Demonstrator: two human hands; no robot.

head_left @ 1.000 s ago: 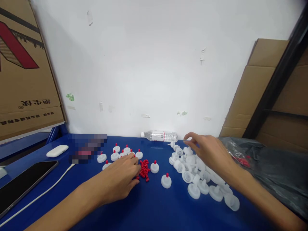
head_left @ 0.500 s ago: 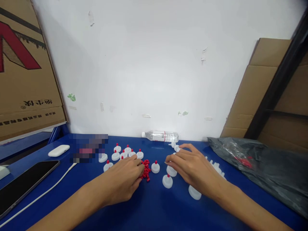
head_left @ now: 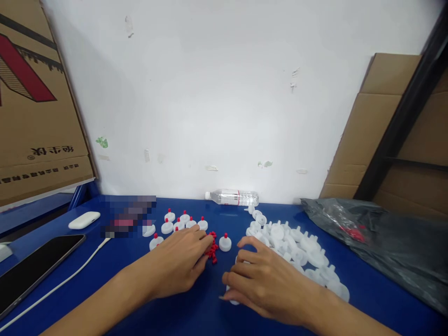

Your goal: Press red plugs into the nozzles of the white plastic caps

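Observation:
My left hand point(head_left: 178, 263) rests on the blue table point(head_left: 196, 312), its fingertips pinched together in a small pile of red plugs point(head_left: 212, 249). My right hand point(head_left: 268, 284) lies palm down near the front edge, fingers curled over a white cap point(head_left: 232, 302) that barely shows under them. To its right spreads a heap of bare white caps point(head_left: 301, 249). Behind my left hand stand several white caps with red plugs fitted point(head_left: 182, 223), and one more point(head_left: 225, 242) stands between my hands.
A clear water bottle point(head_left: 233, 198) lies by the wall. A black plastic bag point(head_left: 381, 242) covers the right side. On the left are a dark tablet point(head_left: 31, 268), a white cable point(head_left: 70, 275) and a white case point(head_left: 84, 219). Cardboard boxes point(head_left: 31, 107) stand left and right.
My right hand reached to the white cap heap, then drew back toward me and left with a cap under its fingers. My left hand stayed at the red plugs.

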